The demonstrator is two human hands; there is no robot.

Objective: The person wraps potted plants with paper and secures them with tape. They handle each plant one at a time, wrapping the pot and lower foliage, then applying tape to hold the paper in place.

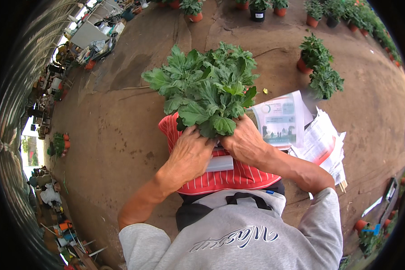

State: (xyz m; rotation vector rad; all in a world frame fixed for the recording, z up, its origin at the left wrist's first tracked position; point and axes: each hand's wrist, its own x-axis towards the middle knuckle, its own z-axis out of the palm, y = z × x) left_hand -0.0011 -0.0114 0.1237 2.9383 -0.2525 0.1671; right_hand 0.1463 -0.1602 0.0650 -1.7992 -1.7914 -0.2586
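A leafy green plant (206,87), chrysanthemum-like, stands in front of my lap; its foliage hides most of whatever holds it. My left hand (190,153) reaches under the near leaves from the left, fingertips out of sight. From the right, my right hand (244,140) reaches in beneath the same leaves, its fingertips also covered. The two hands are close together at the plant's near side. Whether they grip a stem or a rim cannot be seen. Red cloth with white stripes (256,177) covers my lap, and a pale grey flat-sided object (221,163) rests on it below my wrists.
Printed paper sheets (280,125) and a stack of papers (324,148) lie to my right. Beyond them stand two potted plants (315,50) (325,82). More pots (258,13) line the far side. Cluttered shelving (91,33) and assorted goods (52,195) run along the left wall.
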